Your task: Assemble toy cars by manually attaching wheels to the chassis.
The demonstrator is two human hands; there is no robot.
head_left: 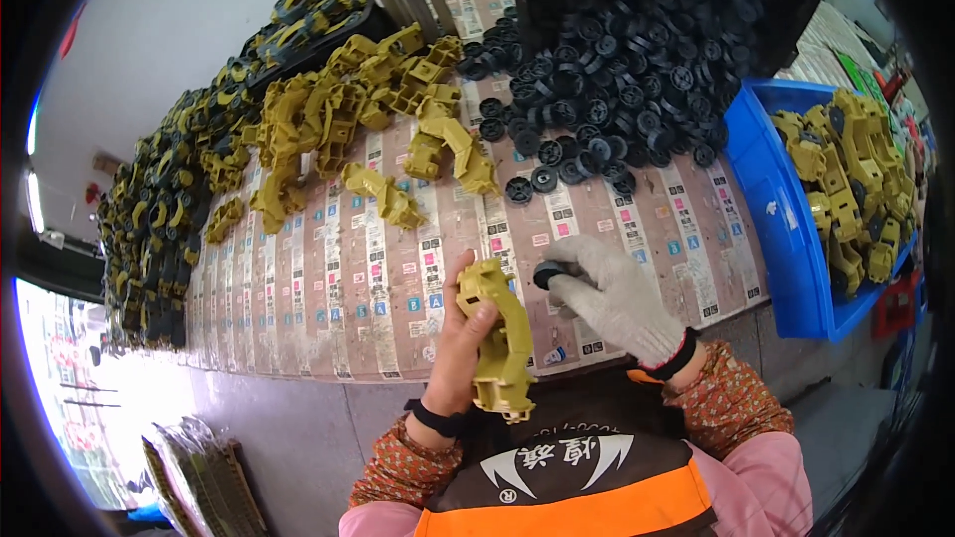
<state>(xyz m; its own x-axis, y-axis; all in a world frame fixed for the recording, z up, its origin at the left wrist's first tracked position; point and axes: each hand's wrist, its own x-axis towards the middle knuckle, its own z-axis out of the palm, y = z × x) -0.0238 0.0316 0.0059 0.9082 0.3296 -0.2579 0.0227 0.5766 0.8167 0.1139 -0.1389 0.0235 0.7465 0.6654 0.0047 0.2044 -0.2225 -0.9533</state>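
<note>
Left hand [460, 338], bare, clamped around an olive plastic housing [497, 338] just past the worktop's [328, 308] near edge, tilted toward the right, presumably for fitting; gloved right hand [609, 293] pinching a black wheel [547, 274] just beside it. Wheel pile [607, 89] at the far right corner partly shadowed; blue bin [786, 229] cut off at the rim; housing's underside hidden.

My bare left hand [460, 338] grips a yellow plastic housing [498, 338]; my gloved right hand [612, 296] pinches a black wheel [546, 275] just beside its top.
</note>
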